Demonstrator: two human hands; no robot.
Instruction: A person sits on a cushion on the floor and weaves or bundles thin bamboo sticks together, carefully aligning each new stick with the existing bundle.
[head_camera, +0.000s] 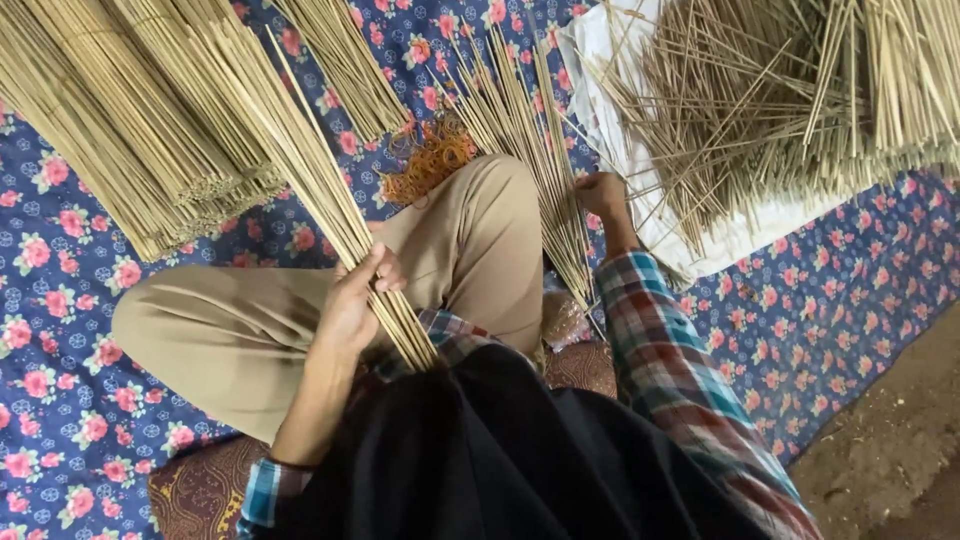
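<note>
Bundle of thin bamboo sticks (300, 170): gripped in the left hand (355, 300), fingers closed round it; long axis slants from the lap up toward the floral cloth's (60, 300) far-left corner. Right hand (600, 192), well apart, pinches sticks from a fanned row (530, 150) beside the knee. Loose pile (760, 100) on white sheet (700, 240), far-right corner. Orange rubber bands (430, 160) between.

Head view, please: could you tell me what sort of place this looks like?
Probably a floor-level craft workspace for sorting sticks: a blue cloth with pink flowers, heaps of thin pale bamboo sticks, a pile of orange rubber bands, and the left hand gripping a bundle.
</note>
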